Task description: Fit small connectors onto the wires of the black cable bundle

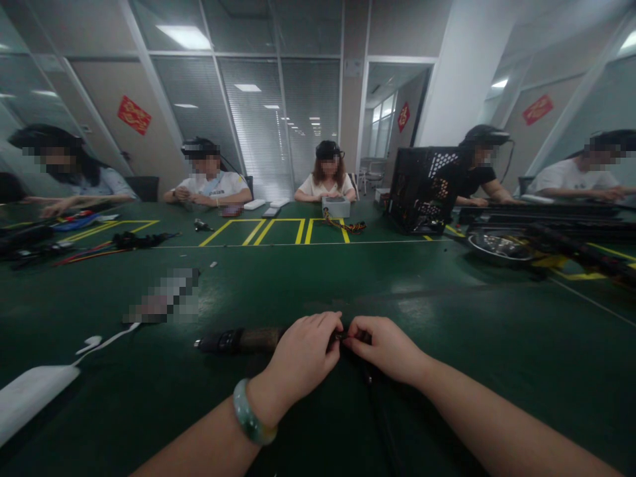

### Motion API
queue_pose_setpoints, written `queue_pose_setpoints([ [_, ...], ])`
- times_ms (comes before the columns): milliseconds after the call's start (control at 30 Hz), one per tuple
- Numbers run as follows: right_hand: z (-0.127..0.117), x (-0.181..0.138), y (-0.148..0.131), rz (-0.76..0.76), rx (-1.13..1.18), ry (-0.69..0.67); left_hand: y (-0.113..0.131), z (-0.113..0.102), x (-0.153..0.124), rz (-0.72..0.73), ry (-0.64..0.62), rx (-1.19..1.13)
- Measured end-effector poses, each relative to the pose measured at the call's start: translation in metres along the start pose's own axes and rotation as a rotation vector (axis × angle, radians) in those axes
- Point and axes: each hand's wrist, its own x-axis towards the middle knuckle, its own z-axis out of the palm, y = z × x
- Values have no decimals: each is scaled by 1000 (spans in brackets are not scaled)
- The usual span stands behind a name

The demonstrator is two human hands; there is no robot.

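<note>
My left hand (303, 351), wearing a pale green jade bangle (253, 412), and my right hand (382, 348) meet at the middle of a black cable bundle (223, 341). Both pinch it with their fingertips, close together. A brownish sleeved section (261, 339) runs from my left hand toward a black end piece at the left. Dark wires (375, 404) hang from the grip toward my body. My fingers hide the pinched spot, so its detail cannot be seen.
A green work mat (447, 318) with yellow tape lines covers the table. A silver power supply (335, 207) with wires, a black mesh computer case (422, 189), a metal bowl (499, 248) and coloured wire bundles (114, 242) lie ahead. Several co-workers (328, 175) sit around it.
</note>
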Motion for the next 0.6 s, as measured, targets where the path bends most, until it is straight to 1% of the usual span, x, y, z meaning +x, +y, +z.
queue_pose_setpoints([
  [233, 0, 0, -1, 19, 17, -3, 0, -1, -1, 8, 3, -14],
  [467, 2, 0, 2, 13, 0, 36, -1, 1, 0, 25, -3, -9],
  [600, 2, 0, 2, 3, 3, 31, -2, 2, -1, 37, 0, 8],
])
